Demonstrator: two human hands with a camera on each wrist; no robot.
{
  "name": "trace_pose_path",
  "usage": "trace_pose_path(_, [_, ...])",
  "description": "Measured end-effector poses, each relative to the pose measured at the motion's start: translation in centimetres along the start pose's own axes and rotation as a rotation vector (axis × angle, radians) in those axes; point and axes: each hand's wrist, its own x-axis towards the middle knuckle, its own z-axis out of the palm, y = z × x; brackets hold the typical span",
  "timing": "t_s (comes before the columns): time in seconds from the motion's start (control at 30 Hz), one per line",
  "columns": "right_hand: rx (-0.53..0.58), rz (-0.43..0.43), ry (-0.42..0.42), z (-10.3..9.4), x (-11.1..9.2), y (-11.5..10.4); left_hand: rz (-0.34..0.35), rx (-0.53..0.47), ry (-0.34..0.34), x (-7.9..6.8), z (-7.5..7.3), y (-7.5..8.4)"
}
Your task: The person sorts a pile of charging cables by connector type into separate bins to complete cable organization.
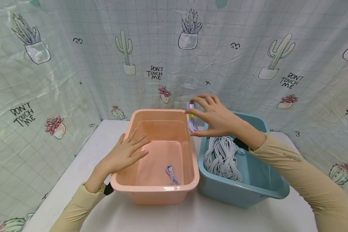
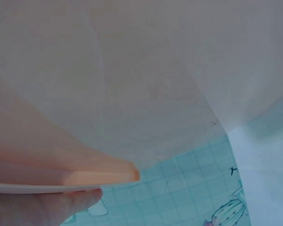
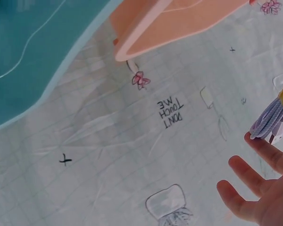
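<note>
My right hand [image 1: 218, 117] pinches a coiled lilac charging cable [image 1: 192, 125] between thumb and fingers, above where the two basins meet. A yellow band wraps the coil, clear in the right wrist view on the cable [image 3: 269, 117]. With fingers spread, my left hand [image 1: 123, 154] lies over the left rim of the peach basin [image 1: 155, 188]; in the left wrist view a finger [image 2: 80, 201] is beside that rim. Another lilac cable [image 1: 172, 175], also coiled, lies on the peach basin's floor, near its front right corner.
To the right stands a blue-green basin [image 1: 232, 193], partly under my right forearm. A heap of whitish-grey cables [image 1: 224, 158] fills its left side. Both basins sit on a white table [image 1: 95, 154]. A patterned curtain [image 1: 162, 48] with cactus drawings hangs behind and at the sides.
</note>
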Motion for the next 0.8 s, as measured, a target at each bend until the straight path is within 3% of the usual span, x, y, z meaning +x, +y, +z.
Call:
trace_pose_path(0.37, [-0.021, -0.08, -0.048, 1.3, 2.1, -1.5, 0.001, 0.012, 0.004, 0.0, -0.1, 0.2])
trace_pose_path(0.8, [-0.015, -0.174, -0.109, 4.0, 3.0, -3.2, -0.008, 0.005, 0.0, 0.0, 0.0, 0.1])
